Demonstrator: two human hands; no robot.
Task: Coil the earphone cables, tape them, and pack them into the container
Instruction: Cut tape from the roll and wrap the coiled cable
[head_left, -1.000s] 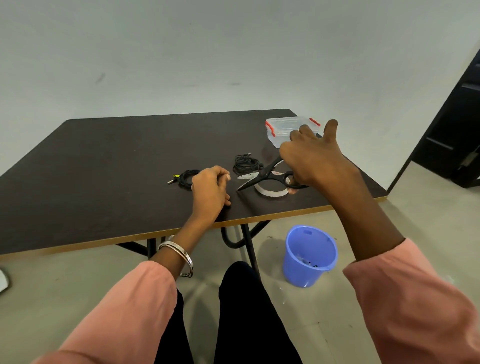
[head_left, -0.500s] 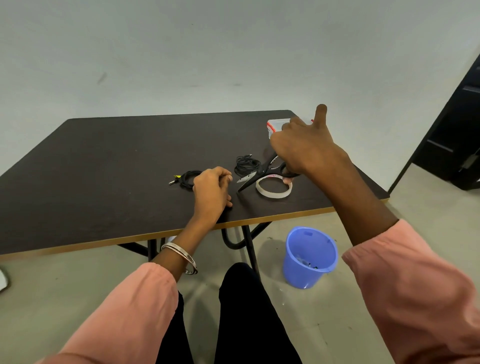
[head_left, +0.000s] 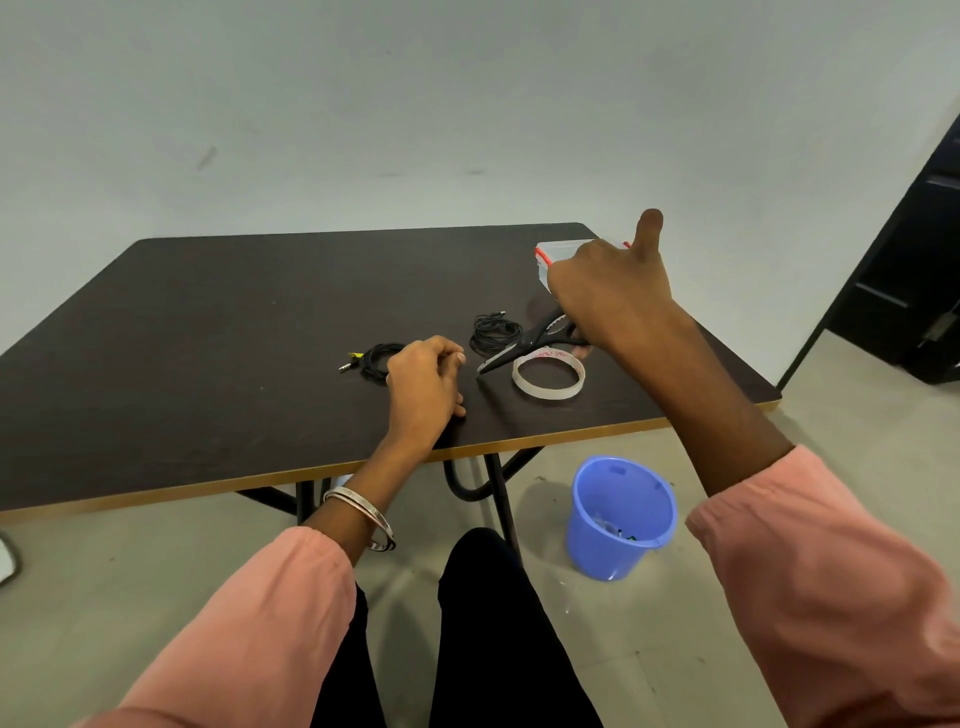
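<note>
Two coiled black earphone cables lie on the dark table (head_left: 234, 338): one (head_left: 376, 358) just left of my left hand, with its plug pointing left, and the other (head_left: 493, 332) further back. My left hand (head_left: 423, 384) rests on the table with its fingers curled and nothing visibly in them. My right hand (head_left: 608, 296) grips the handles of the black scissors (head_left: 519, 351), thumb raised, with the blade tips on the table. A clear tape roll (head_left: 548, 376) lies flat in front of the scissors. The clear container (head_left: 550, 254) with red clips is mostly hidden behind my right hand.
A blue bucket (head_left: 621, 519) with scraps stands on the floor under the table's right front corner. The table's front edge runs close to my knees. A dark door stands at the far right.
My right hand has moved the scissors back toward the container, uncovering the tape roll. My left hand has stayed put.
</note>
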